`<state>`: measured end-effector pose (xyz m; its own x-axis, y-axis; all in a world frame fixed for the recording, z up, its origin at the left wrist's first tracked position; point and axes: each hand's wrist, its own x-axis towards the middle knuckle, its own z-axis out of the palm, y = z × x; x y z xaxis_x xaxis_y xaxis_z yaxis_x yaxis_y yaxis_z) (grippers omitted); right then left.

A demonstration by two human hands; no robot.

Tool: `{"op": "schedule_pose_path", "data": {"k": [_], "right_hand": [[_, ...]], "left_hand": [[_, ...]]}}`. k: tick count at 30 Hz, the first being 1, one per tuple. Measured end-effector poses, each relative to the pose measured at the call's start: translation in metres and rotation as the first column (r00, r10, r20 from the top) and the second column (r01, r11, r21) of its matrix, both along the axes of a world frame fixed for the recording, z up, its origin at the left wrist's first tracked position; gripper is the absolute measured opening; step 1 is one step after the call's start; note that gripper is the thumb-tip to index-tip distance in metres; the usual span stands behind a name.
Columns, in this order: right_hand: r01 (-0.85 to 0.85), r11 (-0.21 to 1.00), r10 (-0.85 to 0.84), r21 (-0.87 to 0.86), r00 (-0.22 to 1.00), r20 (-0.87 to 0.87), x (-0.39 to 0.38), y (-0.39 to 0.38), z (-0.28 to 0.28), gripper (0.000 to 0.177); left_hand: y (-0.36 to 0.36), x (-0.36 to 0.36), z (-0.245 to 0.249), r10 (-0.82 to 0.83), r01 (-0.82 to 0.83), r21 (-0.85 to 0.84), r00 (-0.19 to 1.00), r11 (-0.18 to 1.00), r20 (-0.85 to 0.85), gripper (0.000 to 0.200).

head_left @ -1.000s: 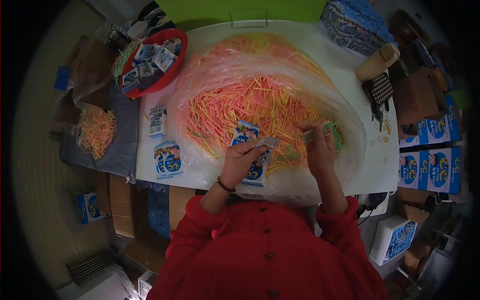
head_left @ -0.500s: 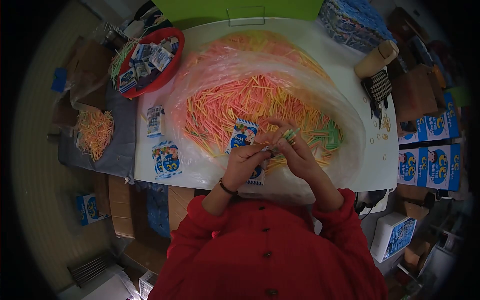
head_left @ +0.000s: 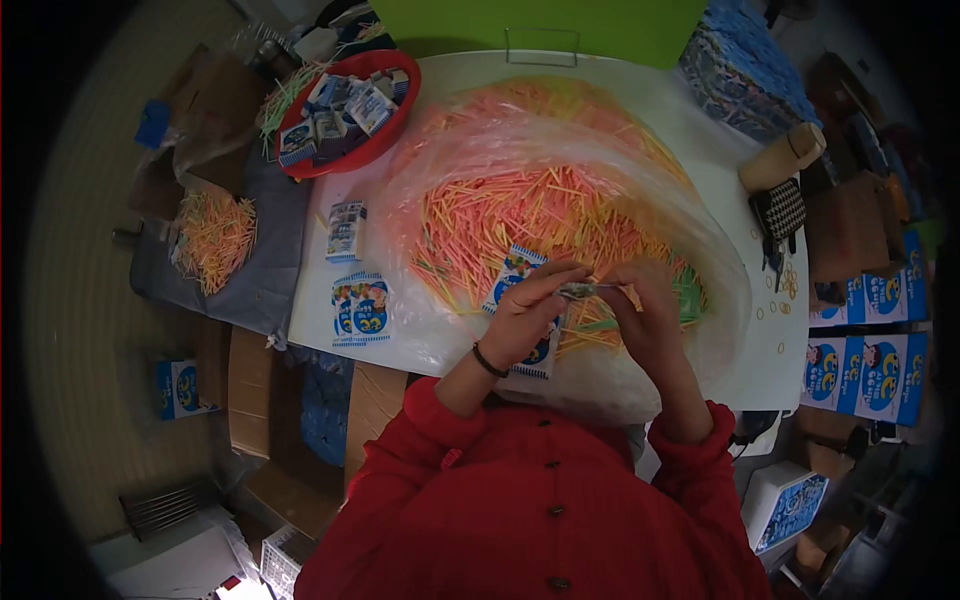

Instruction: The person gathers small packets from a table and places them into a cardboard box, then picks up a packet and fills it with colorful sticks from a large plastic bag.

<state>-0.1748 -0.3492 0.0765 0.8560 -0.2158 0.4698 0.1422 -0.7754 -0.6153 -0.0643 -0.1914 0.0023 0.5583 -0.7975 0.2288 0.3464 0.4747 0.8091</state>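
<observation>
In the middle of the head view, my left hand [head_left: 528, 318] is closed on a small candy packet [head_left: 578, 290] at its fingertips. My right hand [head_left: 648, 305] has its thumb and fingers pinched at the right end of that same packet; no sticks show in it now. Under both hands lies a big clear plastic bag [head_left: 715, 350] heaped with thin candy sticks [head_left: 500, 215] in pink, yellow and green. A blue-and-white packet [head_left: 518, 272] rests on the sticks beside my left hand, and another packet [head_left: 540, 358] lies just below that hand.
Several packets [head_left: 362, 308] lie on the table's left side near a white packet [head_left: 346, 230]. A red basin [head_left: 408, 105] of packets stands at back left. Loose sticks [head_left: 218, 240] sit on grey cloth [head_left: 270, 270]. Rubber bands [head_left: 788, 285], keys and a tan bottle [head_left: 783, 160] lie right.
The sticks that showed between my right hand's fingers are out of sight. That hand has turned and now pinches the packet's end. The whole view has shifted slightly.
</observation>
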Motion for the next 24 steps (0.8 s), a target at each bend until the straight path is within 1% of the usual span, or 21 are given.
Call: {"op": "schedule_pose_path", "data": {"k": [1,2,3,4,5,6,7,9,10,11,12,13,15,16,17,18,19,20,21,22,24], "right_hand": [[-0.018,1.0,0.018,0.004,1.0,0.006,0.001,0.004,0.0,0.024],[0.037,0.999,-0.038,0.018,0.997,0.07,0.001,0.011,0.0,0.019],[0.084,0.995,-0.089,0.045,0.988,0.13,0.002,0.02,-0.002,0.015],[0.048,0.996,-0.057,0.072,0.99,0.131,0.003,0.028,-0.005,0.015],[-0.022,0.992,0.013,0.126,0.997,0.075,0.002,0.033,-0.009,0.015],[-0.085,0.981,0.082,0.175,0.996,0.023,0.002,0.036,-0.012,0.015],[-0.106,0.976,0.103,0.189,0.994,0.028,0.002,0.037,-0.012,0.015],[-0.06,0.916,0.063,0.396,0.998,0.006,-0.007,0.028,-0.008,0.012],[-0.03,0.921,0.038,0.388,0.999,-0.013,-0.014,0.019,-0.013,0.012],[0.034,0.797,-0.06,0.603,0.998,0.022,-0.023,0.007,-0.02,0.01],[0.078,0.625,-0.175,0.777,0.984,0.042,-0.033,-0.006,-0.025,0.008],[0.124,0.639,-0.214,0.759,0.977,0.021,-0.04,-0.017,-0.028,0.008],[0.183,0.658,-0.284,0.73,0.959,0.016,-0.049,-0.034,-0.032,0.01],[0.2,0.662,-0.298,0.722,0.954,0.009,-0.053,-0.037,-0.029,0.01],[0.246,0.832,-0.246,0.498,0.967,-0.066,-0.055,-0.039,-0.026,0.013],[0.243,0.94,-0.21,0.24,0.966,-0.154,-0.056,-0.039,-0.025,0.017],[0.248,0.939,-0.215,0.239,0.964,-0.155,-0.055,-0.038,-0.025,0.017],[0.125,0.991,-0.114,0.051,0.977,-0.18,-0.055,-0.037,-0.026,0.021],[-0.01,0.991,-0.021,-0.135,0.974,-0.227,-0.054,-0.035,-0.026,0.026],[-0.003,0.991,-0.029,-0.135,0.973,-0.23,-0.052,-0.028,-0.026,0.026],[-0.091,0.961,0.007,-0.263,0.952,-0.305,-0.043,-0.008,-0.026,0.033]], "left_hand": [[0.001,0.0,0.016,0.031,-0.031,-0.004,0.996,1.0,0.084,0.035],[0.005,-0.001,0.024,0.068,-0.069,-0.003,0.984,0.998,0.166,0.035],[0.011,-0.003,0.021,0.097,-0.102,0.017,0.981,0.995,0.17,0.035],[0.018,-0.005,0.015,0.113,-0.143,0.105,0.961,0.984,0.252,0.036],[0.03,-0.005,0.009,0.115,-0.187,0.192,0.936,0.963,0.333,0.038],[0.045,-0.006,-0.005,0.117,-0.222,0.302,0.937,0.927,0.33,0.035],[0.06,-0.007,0.006,0.132,-0.243,0.315,0.933,0.917,0.335,0.035],[0.094,-0.008,0.028,0.316,-0.376,0.251,0.916,0.892,0.248,0.029],[0.113,-0.007,0.028,0.467,-0.497,0.258,0.867,0.828,0.172,0.023],[0.131,-0.004,0.028,0.657,-0.66,0.365,0.738,0.657,0.154,0.023],[0.152,0.011,0.019,0.722,-0.739,0.311,0.665,0.598,0.193,0.022],[0.155,0.022,0.032,0.802,-0.787,0.313,0.586,0.531,0.115,0.021],[0.184,0.053,0.013,0.8,-0.82,0.394,0.534,0.414,0.271,0.024],[0.2,0.07,-0.002,0.795,-0.81,0.398,0.55,0.431,0.258,0.024],[0.216,0.086,-0.018,0.604,-0.843,0.451,0.528,0.292,0.596,0.026],[0.213,0.09,-0.013,0.3,-0.887,0.438,0.461,0.143,0.835,0.028],[0.207,0.089,-0.011,0.297,-0.886,0.439,0.463,0.148,0.835,0.028],[0.199,0.085,-0.009,0.15,-0.986,0.146,0.133,-0.082,0.98,0.03],[0.183,0.079,0.003,-0.068,-0.948,-0.2,-0.189,-0.245,0.98,0.031],[0.172,0.073,0.012,-0.067,-0.951,-0.197,-0.187,-0.238,0.98,0.031],[0.152,0.057,0.026,0.015,-0.96,-0.278,-0.277,0.043,0.961,0.034]]}}
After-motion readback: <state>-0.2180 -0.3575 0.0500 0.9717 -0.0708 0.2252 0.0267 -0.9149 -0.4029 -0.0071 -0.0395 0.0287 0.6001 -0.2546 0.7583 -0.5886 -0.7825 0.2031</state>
